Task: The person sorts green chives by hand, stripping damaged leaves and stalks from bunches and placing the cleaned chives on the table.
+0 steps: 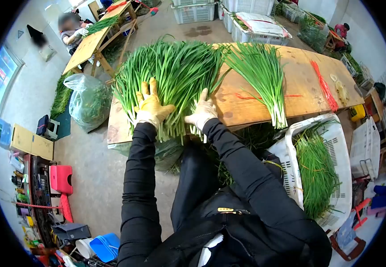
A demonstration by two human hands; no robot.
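Note:
A large heap of garlic chives (170, 66) lies on the wooden table (233, 107), its pale stem ends toward me. My left hand (152, 106), in a yellowish glove, rests on the heap with its fingers spread. At the heap's right edge is my right hand (202, 112) in a paler glove, fingers stretched out and thumb apart, touching the stems. Further right lies a smaller bunch of garlic chives (264, 75), with a red tie (293, 95) running beneath it.
More red ties (322, 84) and a spare glove (341, 91) lie at the table's right. A white crate (293, 164) holding chives stands to my right. A plastic bag of greens (88, 102) sits left. Another person (73, 33) works at a far table.

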